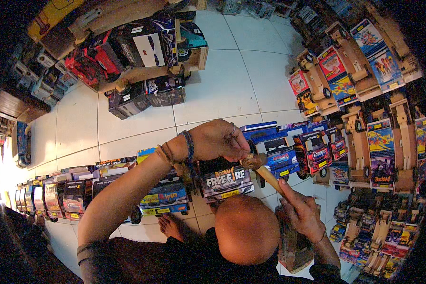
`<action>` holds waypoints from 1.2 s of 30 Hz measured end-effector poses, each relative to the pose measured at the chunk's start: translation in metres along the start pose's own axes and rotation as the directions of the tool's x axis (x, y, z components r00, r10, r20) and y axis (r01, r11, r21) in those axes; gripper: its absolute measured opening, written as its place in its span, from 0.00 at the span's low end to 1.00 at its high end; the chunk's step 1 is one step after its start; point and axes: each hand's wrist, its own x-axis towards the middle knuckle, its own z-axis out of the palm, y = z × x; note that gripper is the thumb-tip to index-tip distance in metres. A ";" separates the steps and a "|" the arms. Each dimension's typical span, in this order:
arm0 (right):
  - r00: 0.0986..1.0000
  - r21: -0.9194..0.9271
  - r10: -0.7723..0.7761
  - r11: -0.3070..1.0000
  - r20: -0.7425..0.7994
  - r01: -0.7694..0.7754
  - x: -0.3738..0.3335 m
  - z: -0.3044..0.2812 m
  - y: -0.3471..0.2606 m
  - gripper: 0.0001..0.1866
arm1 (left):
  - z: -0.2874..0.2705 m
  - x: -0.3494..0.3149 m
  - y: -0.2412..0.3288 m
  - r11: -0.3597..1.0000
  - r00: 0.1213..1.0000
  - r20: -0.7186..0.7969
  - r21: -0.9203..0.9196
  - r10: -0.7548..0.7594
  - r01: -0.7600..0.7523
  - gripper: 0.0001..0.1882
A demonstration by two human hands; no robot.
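Note:
My right hand [304,212] grips a hammer by its pale wooden handle [271,179], which slants up and to the left. The hammer's rusty brown head [253,162] is beside the fingertips of my left hand [217,141]. Those left fingers are pinched together over a row of toy trucks; what they hold, if anything, is too small to make out. Under the hands sits a toy truck with a black and white printed front [228,182]. A blue toy truck [280,158] stands just right of the hammer head.
More toy trucks [71,199] line up to the left. Wooden truck undersides with wheels [355,135] show in stacks at right. Large toy trucks [144,49] stand across the white tiled floor [217,90]. My bent knee [247,230] and bare foot [169,226] are near the row.

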 end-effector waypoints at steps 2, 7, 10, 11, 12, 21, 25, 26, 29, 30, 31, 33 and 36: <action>1.000 -0.004 0.001 1.000 -0.024 -0.001 0.000 0.000 0.002 0.32 | 0.000 0.001 -0.002 1.000 1.000 0.008 -0.018 -0.003 0.004 0.13; 0.997 0.022 -0.013 1.000 -0.081 0.015 0.002 0.000 0.005 0.30 | 0.001 0.003 -0.005 0.992 0.998 0.023 -0.111 -0.051 0.053 0.15; 0.998 0.010 -0.011 1.000 -0.061 0.011 0.001 0.000 0.004 0.29 | 0.000 0.003 -0.005 0.994 0.999 0.027 -0.101 -0.043 0.046 0.16; 0.999 0.004 0.004 1.000 -0.047 -0.004 0.001 0.000 0.004 0.30 | -0.001 0.003 -0.005 0.995 0.999 0.030 -0.091 -0.035 0.037 0.16; 0.999 -0.006 0.014 1.000 -0.038 -0.015 0.000 -0.001 0.004 0.30 | -0.001 0.003 -0.005 0.996 0.999 0.030 -0.078 -0.034 0.036 0.16; 0.999 0.000 0.044 0.999 -0.013 -0.044 0.000 0.000 0.003 0.30 | 0.000 0.005 -0.009 0.992 0.998 0.038 -0.112 -0.048 0.052 0.14; 1.000 -0.002 0.009 1.000 -0.024 -0.009 0.001 0.000 0.004 0.30 | 0.000 0.005 -0.010 0.991 0.999 0.037 -0.130 -0.006 0.011 0.14; 1.000 -0.004 0.009 1.000 -0.018 -0.009 0.001 0.000 0.004 0.30 | 0.000 0.005 -0.010 0.993 0.999 0.037 -0.116 -0.001 0.005 0.14; 1.000 0.003 0.023 1.000 -0.009 -0.023 0.001 0.000 0.004 0.31 | 0.000 0.005 -0.009 0.995 0.999 0.035 -0.098 -0.012 0.015 0.13; 0.999 0.006 0.033 0.999 -0.005 -0.033 0.001 0.000 0.004 0.31 | 0.000 0.005 -0.008 0.993 0.999 0.041 -0.113 -0.014 0.018 0.13; 1.000 0.007 0.031 1.000 -0.006 -0.031 0.001 0.000 0.004 0.31 | 0.000 0.005 -0.008 0.991 0.999 0.047 -0.129 -0.016 0.022 0.13; 0.999 0.001 0.038 0.999 -0.002 -0.038 0.000 0.000 0.004 0.31 | 0.000 0.005 -0.007 0.991 0.999 0.050 -0.131 -0.017 0.023 0.13; 0.999 0.024 0.041 0.999 0.008 -0.041 0.000 0.002 0.006 0.31 | -0.001 0.004 -0.006 0.995 0.999 0.053 -0.099 -0.006 0.011 0.13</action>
